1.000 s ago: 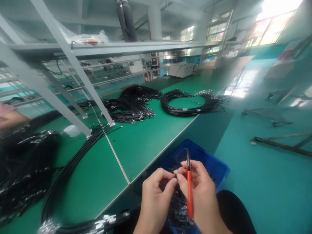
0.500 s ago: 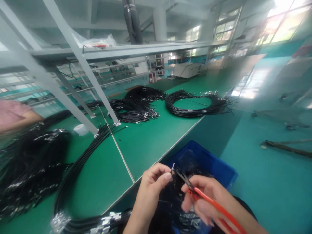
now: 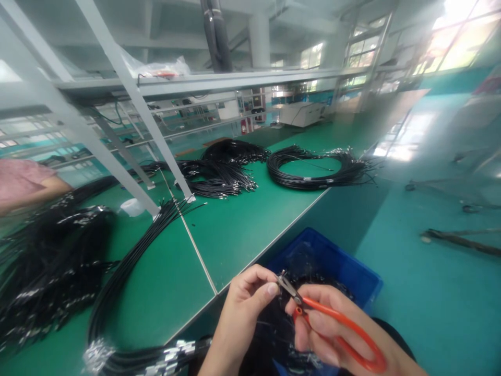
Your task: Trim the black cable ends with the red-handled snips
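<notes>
Desk [image 3: 238, 224], green and broad, runs from the near left toward the far right, with a heap of black cables [image 3: 62, 271] on its left. Blue bin [image 3: 352, 269] sits beside the desk's near edge, beneath the hands, dark pieces lying in it. A coil of black cable [image 3: 291, 181] rests farther off on the desk. The right hand [image 3: 325, 327] has its fingers curled around the orange-handled pliers [image 3: 358, 330], which point left; their jaws look narrow. These should feel fairly light and rigid, with smooth grips best held well behind the pivot. The left hand [image 3: 250, 303] is near the desk edge, above the bin's left side, thumb and forefinger closed in a pinch on a tiny piece [image 3: 282, 273], held at the plier tips; whether the jaws bite it cannot be told. It is probably light, stiff and easy to drop, so gripping its lower end with the fingertips suits it.
</notes>
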Action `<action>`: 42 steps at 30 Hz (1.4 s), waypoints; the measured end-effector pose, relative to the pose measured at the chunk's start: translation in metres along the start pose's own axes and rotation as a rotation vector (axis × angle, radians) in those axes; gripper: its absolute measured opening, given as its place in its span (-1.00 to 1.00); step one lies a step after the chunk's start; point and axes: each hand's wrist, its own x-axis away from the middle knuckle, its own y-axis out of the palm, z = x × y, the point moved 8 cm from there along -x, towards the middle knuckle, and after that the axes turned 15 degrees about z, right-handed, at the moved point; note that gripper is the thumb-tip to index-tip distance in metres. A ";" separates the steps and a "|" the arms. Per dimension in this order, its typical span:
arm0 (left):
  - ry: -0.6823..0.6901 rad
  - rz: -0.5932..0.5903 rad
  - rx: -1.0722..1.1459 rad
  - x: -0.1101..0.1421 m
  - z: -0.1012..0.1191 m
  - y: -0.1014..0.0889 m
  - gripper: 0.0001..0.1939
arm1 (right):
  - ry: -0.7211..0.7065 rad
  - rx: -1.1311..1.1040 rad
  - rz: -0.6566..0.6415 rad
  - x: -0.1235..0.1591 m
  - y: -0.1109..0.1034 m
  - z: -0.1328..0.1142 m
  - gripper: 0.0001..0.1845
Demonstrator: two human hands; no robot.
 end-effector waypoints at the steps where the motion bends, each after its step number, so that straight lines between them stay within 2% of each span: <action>1: 0.007 -0.016 0.000 0.000 0.000 0.000 -0.93 | 0.004 -0.005 -0.004 0.000 0.001 -0.001 -0.68; 10: 0.065 -0.040 -0.046 0.000 0.001 -0.001 -0.95 | 0.020 0.018 -0.038 0.001 0.006 -0.007 -0.65; 13: 0.082 -0.043 -0.055 0.001 0.002 0.000 -0.94 | 0.000 0.058 -0.002 0.001 0.003 -0.007 -0.65; 21: 0.041 -0.020 -0.069 -0.002 -0.005 -0.004 -0.94 | 0.097 0.382 0.128 0.001 0.001 -0.014 -0.75; 23: 0.024 -0.021 -0.059 -0.002 -0.006 -0.004 -0.93 | 0.083 0.364 0.109 0.003 0.001 -0.015 -0.74; 28: 0.006 -0.036 -0.009 -0.002 -0.004 -0.002 -0.93 | 0.077 0.225 -0.016 0.006 0.003 -0.009 -0.54; 33: 0.028 -0.015 -0.016 0.000 -0.001 -0.004 -0.94 | 0.031 0.165 -0.023 0.004 0.002 -0.006 -0.48; 34: 0.036 -0.004 -0.025 0.001 0.000 -0.004 -0.94 | 0.019 0.164 0.001 0.003 0.001 -0.007 -0.47; 36: 0.046 0.010 -0.046 0.002 0.002 -0.003 -0.93 | -0.075 0.149 0.162 0.000 -0.006 -0.016 -0.52; 39: 0.035 -0.001 -0.077 0.004 0.002 0.002 -0.91 | -0.415 0.096 0.526 0.006 -0.020 -0.045 -0.61; 40: 0.028 -0.011 -0.081 0.005 0.001 0.004 -0.90 | -0.527 0.086 0.596 0.010 -0.020 -0.054 -0.61; 42: 0.014 -0.035 -0.074 0.008 0.000 0.007 -0.90 | -0.645 0.083 0.609 0.010 -0.011 -0.062 -0.62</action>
